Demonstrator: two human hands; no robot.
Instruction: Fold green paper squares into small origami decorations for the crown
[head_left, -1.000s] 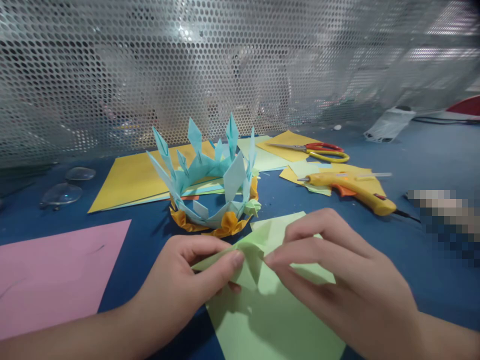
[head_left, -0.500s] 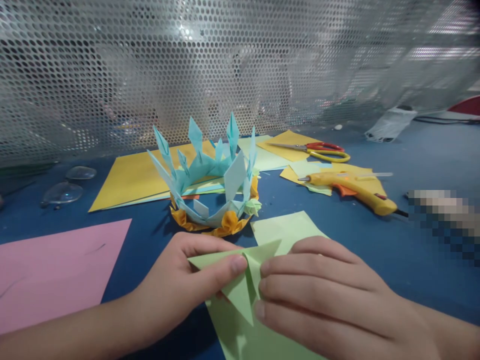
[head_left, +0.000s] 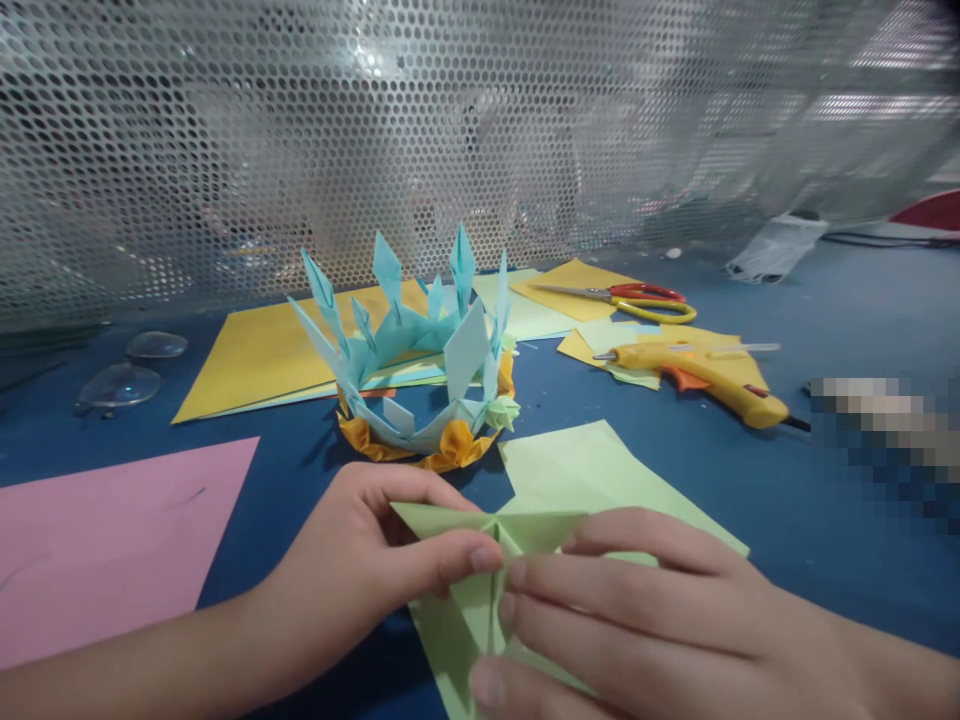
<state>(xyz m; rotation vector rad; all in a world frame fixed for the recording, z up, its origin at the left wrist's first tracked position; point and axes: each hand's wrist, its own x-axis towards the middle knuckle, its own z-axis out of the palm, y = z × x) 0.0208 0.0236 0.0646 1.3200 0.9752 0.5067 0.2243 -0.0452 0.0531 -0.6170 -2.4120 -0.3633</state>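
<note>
My left hand (head_left: pixel 360 575) pinches a small folded light green paper piece (head_left: pixel 487 530) between thumb and fingers. My right hand (head_left: pixel 645 620) grips the same piece from the right, its fingers pressed together along the fold. Under both hands lies a flat light green sheet (head_left: pixel 600 470) on the blue table (head_left: pixel 750 480). Just beyond the hands stands a light blue origami crown (head_left: pixel 409 350) with tall points, set on an orange paper ring (head_left: pixel 450 450).
A pink sheet (head_left: pixel 112 540) lies at the left. Yellow sheets (head_left: pixel 255 355), red-and-yellow scissors (head_left: pixel 637 298) and a yellow glue gun (head_left: pixel 697 375) lie farther back. Two clear domes (head_left: pixel 120 385) sit far left. A perforated metal screen (head_left: pixel 450 130) closes the back.
Both hands have sunk toward the table with the green piece. The standing flap has been pressed flatter, and my right fingers have slid left over the fold.
</note>
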